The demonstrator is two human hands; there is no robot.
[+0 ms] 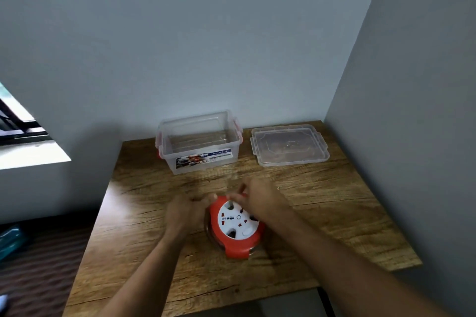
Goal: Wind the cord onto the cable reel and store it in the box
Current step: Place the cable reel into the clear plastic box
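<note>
- Right hand point(253, 195): the grip is pinched together on a small upright grey crank handle point(231, 204) at the far edge of the reel's white face. Motion blur hides the exact finger placement.
- Left hand point(186, 211): curled against the left rim of the cable reel point(235, 226), fingers closed around the red edge, apparently bracing it. Whether it is clamped tight or merely resting cannot be told.
- The cable reel lies flat on the bench point(322, 213), near its middle, socket face up. It has 1 white socket plate inside a red housing, with a clear lower flange.
- The cord itself is not clearly visible; a faint blurred streak runs from the reel toward the box point(201, 141), possibly cord in motion.
- Handling judgement: the reel looks like rigid moulded plastic, compact and fairly light, with smooth faces that may slide on the wood while cranking. The red rim gives the best hold for steadying and for lifting. The crank handle looks slender and unsuited to carrying load.
- The box stands open at the far edge of the bench, well apart from the reel. It appears empty.
- The lid point(289, 145) lies flat just beside the box, on its right.
</note>
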